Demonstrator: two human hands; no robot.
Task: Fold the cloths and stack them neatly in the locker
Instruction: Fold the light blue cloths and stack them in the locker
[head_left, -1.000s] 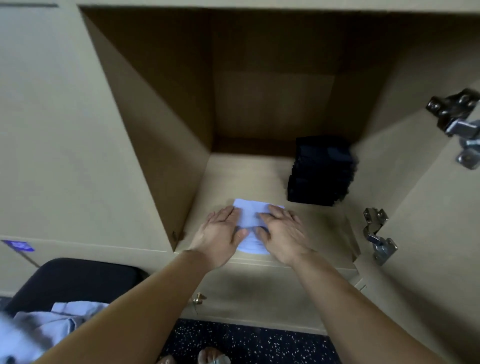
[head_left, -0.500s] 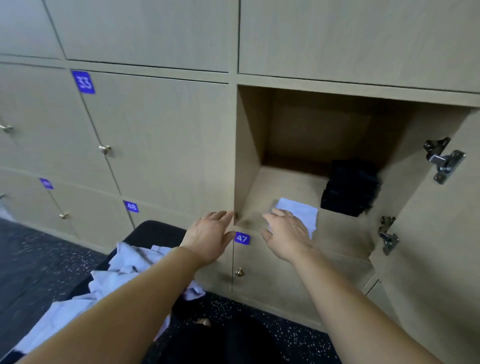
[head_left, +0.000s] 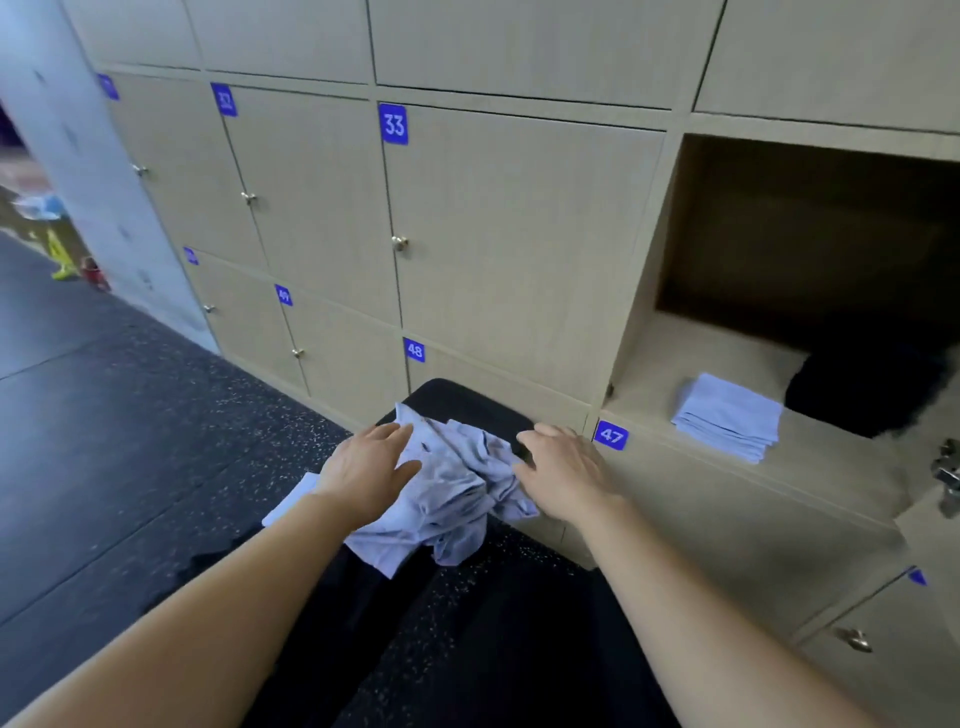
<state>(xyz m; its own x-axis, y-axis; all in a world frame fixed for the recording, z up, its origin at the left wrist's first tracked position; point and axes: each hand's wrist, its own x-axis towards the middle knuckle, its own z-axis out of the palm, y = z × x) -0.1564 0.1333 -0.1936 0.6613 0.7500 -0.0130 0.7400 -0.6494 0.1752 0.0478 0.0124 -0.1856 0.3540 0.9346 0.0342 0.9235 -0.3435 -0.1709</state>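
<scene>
A crumpled heap of light blue cloths lies on a black seat in front of the lockers. My left hand hovers over the heap's left side with its fingers spread, and my right hand is at the heap's right edge, fingers relaxed; neither grips anything. In the open locker on the right, a neat stack of folded light blue cloths sits near the front of the shelf. A pile of black cloths sits behind it to the right.
Closed wooden locker doors with blue number tags 33, 48 and 47 cover the wall. The open door's metal hinge shows at the right edge. Dark speckled floor stretches to the left.
Both hands left the folded blue cloth in the locker and moved left and down to the crumpled heap on the seat. My view swung left with them.
</scene>
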